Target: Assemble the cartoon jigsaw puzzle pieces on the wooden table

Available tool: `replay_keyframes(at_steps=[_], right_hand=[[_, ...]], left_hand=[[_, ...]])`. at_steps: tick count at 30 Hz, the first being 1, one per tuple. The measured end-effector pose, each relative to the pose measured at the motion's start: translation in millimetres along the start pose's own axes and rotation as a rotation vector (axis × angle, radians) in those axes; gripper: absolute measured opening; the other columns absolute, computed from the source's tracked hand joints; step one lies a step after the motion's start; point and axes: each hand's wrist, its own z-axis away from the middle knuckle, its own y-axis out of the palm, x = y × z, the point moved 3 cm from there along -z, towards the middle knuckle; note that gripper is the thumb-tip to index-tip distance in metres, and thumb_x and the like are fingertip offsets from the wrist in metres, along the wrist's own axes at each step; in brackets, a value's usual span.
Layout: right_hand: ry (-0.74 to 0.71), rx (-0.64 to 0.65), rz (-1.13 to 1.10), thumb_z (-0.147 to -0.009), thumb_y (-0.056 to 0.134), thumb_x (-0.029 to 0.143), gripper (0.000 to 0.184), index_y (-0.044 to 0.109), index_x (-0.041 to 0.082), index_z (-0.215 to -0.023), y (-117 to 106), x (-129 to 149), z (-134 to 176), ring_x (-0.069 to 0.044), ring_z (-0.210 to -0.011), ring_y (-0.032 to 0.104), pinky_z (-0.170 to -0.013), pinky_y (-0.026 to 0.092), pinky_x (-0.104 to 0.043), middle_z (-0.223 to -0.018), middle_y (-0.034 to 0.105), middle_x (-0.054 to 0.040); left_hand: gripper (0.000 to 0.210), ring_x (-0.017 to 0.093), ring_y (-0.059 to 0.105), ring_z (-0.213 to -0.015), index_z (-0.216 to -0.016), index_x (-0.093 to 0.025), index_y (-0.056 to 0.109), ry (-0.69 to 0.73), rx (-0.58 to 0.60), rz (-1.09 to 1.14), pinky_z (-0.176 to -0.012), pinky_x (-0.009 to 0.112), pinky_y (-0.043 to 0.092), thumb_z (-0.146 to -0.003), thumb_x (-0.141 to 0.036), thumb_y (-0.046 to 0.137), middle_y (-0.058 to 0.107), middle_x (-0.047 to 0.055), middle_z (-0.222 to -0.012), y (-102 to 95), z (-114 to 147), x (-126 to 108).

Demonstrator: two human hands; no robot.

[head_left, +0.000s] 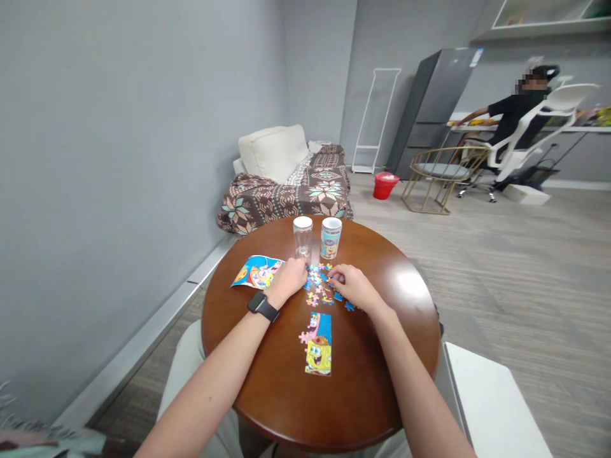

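Note:
Loose jigsaw puzzle pieces (315, 278) lie in a small heap on the round wooden table. My left hand (289, 280), with a black watch on its wrist, reaches the heap's left edge. Its fingers are bent together, and anything between them is hidden. From the right, my right hand (352, 284) bends its fingers over the pieces; what its fingertips pinch is too small to tell. Closer to me lies a joined part of the puzzle (319, 346) showing a yellow cartoon sponge, with pink pieces at its left. A printed picture sheet (258, 272) lies left, partly behind my left hand.
A clear jar (303, 236) with a white lid and a printed can (331, 238) stand behind the heap. The table's (363, 394) round edge curves around. Beyond are a covered sofa (296, 191), a red bin (384, 185) and a seated person (518, 111).

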Motion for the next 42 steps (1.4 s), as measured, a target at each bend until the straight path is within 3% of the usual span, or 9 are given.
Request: replay_keyframes(at_steps=[8, 15, 22, 26, 31, 42], right_hand=[[-0.024, -0.068, 0.006, -0.078, 0.052, 0.014, 0.012, 0.063, 0.020, -0.080, 0.9, -1.4, 1.3, -0.018, -0.082, 0.056, -0.078, 0.045, -0.032, -0.083, 0.060, -0.0041], [0.092, -0.317, 0.032, -0.082, 0.040, 0.015, 0.020, 0.059, 0.019, -0.084, -8.5, -15.8, 4.0, -0.021, -0.082, 0.056, -0.080, 0.045, -0.035, -0.086, 0.059, -0.0075], [0.185, -0.416, 0.053, -0.071, 0.038, 0.007, 0.027, 0.059, 0.019, -0.081, -13.5, -34.4, 2.6, -0.021, -0.087, 0.058, -0.083, 0.045, -0.036, -0.087, 0.062, -0.0078], [0.304, -0.503, -0.088, -0.065, 0.038, 0.009, 0.029, 0.059, 0.018, -0.082, -21.6, -49.8, 2.6, -0.020, -0.085, 0.060, -0.080, 0.046, -0.034, -0.087, 0.065, -0.0068], [0.364, -0.500, -0.315, -0.064, 0.035, 0.013, 0.032, 0.057, 0.018, -0.086, -24.6, -62.1, 2.3, -0.016, -0.072, 0.063, -0.068, 0.049, -0.029, -0.082, 0.066, -0.0049], [0.350, -0.459, -0.417, -0.060, 0.033, 0.012, 0.032, 0.054, 0.018, -0.084, -23.4, -63.3, 0.6, -0.013, -0.067, 0.063, -0.059, 0.049, -0.024, -0.077, 0.064, -0.0030]], left_hand=[[0.029, 0.022, 0.065, -0.094, -0.108, -0.017, 0.065, -0.033, 0.041, 0.088, -0.086, 0.032, 0.047, -0.086, -0.016, 0.045, 0.069, 0.015, -0.099, 0.5, 1.9, 2.1], [0.030, 0.021, 0.067, -0.090, -0.107, -0.019, 0.064, 0.028, 0.035, 0.052, -0.081, 0.031, 0.047, -0.088, -0.015, 0.041, 0.069, 0.013, -0.096, -2.2, 2.6, 0.3], [0.031, 0.025, 0.066, -0.089, -0.106, -0.017, 0.059, 0.063, -0.005, -0.004, -0.074, 0.032, 0.048, -0.091, -0.016, 0.033, 0.068, 0.016, -0.094, -1.4, 2.3, -1.8], [0.028, 0.023, 0.067, -0.089, -0.107, -0.018, 0.057, 0.066, -0.007, -0.026, -0.074, 0.031, 0.048, -0.091, -0.017, 0.034, 0.068, 0.014, -0.094, -0.3, 1.3, -3.4], [0.026, 0.022, 0.067, -0.090, -0.106, -0.018, 0.056, 0.077, -0.013, -0.062, -0.074, 0.029, 0.048, -0.090, -0.016, 0.035, 0.068, 0.013, -0.094, -2.6, 2.0, -3.1], [0.027, 0.022, 0.068, -0.087, -0.102, -0.017, 0.056, 0.119, -0.002, -0.066, -0.071, 0.029, 0.050, -0.087, -0.010, 0.035, 0.069, 0.012, -0.089, 3.3, -1.2, -3.9]])
